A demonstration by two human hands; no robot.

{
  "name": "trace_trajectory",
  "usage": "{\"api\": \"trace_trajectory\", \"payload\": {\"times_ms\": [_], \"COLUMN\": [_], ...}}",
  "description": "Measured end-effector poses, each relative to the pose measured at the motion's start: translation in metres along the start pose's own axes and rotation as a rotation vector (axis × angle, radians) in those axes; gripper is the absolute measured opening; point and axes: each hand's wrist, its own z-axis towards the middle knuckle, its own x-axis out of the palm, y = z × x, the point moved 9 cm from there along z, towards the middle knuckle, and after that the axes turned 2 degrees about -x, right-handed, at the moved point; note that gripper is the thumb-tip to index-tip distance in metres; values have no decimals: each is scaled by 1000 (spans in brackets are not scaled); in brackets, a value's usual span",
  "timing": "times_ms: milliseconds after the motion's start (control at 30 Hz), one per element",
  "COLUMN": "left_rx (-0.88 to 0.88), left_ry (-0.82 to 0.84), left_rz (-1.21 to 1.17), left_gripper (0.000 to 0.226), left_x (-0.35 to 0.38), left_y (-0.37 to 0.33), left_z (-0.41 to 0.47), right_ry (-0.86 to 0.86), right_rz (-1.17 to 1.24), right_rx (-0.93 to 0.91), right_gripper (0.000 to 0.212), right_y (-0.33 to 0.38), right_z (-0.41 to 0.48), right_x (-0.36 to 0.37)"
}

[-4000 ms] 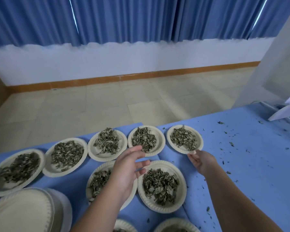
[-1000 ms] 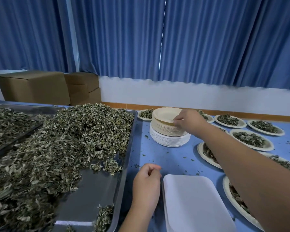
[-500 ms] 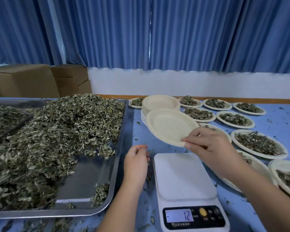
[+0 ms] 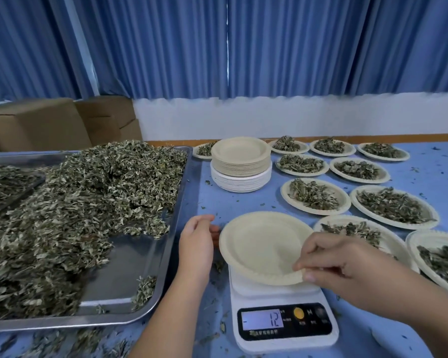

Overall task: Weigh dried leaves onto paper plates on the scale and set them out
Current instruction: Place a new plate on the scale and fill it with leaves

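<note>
- Right grip, head view: thumb and fingertips pinch the near rim of the empty plate. The plate lies over the platform of the scale, its far edge overhanging. Cannot tell whether its full weight is down.
- Left grip: fingers loosely curled, holding nothing. It sits just beside the plate's left rim, between plate and tray. Contact with the rim is unclear.
- Display reads 12.
- Step in hand, as judged: seating the plate on the scale.
- To do it well: centre the plate on the platform so no rim tips, then let go fully before trusting any number. Zero the display if the plate is not meant to count. Add leaves in small pinches from the tray.
- Risk: the plate looks light, so releasing the pinch could drag it off centre. The left grip is near enough to steady it.
- Tray: metal, with a big heap of dried leaves banked far and left. The near right corner is bare metal with a few scraps.
- Second tray at the left edge, also holding leaves.
- Plate stack beyond the scale: empties, beige on top of white.
- Filled plates: rows to the right on the blue table, a leaf portion on each. One more sits behind the stack.
- Leaf crumbs are scattered over the table.
</note>
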Motion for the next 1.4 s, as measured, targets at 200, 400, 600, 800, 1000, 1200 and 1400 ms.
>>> {"api": "trace_trajectory", "payload": {"times_ms": [200,400,600,800,1000,1200,1400], "left_rx": [-2,-2,148,357,406,381,360], "left_ry": [0,2,-38,-132,-112,72,86], "left_rz": [1,29,112,188,928,1609,1760], "left_gripper": [20,20,19,22,21,46,59], "left_x": [-1,-1,-3,-34,-54,-58,-50], "left_y": [1,-1,-21,-91,-127,-93,-82], "left_z": [-1,-4,-14,-16,36,106,133], "right_ry": [84,-356,-543,-607,-644,-647,-655], "right_rz": [112,96,136,197,229,226,201], "right_rx": [45,93,165,193,207,230,266], "right_gripper": [20,15,17,20,23,22,23], "right_y": [-2,-16,-42,-51,-54,-58,-63], "right_z": [-4,-5,-4,-6,-7,-7,-9], "right_x": [5,-32,-29,-32,-34,-35,-38]}}
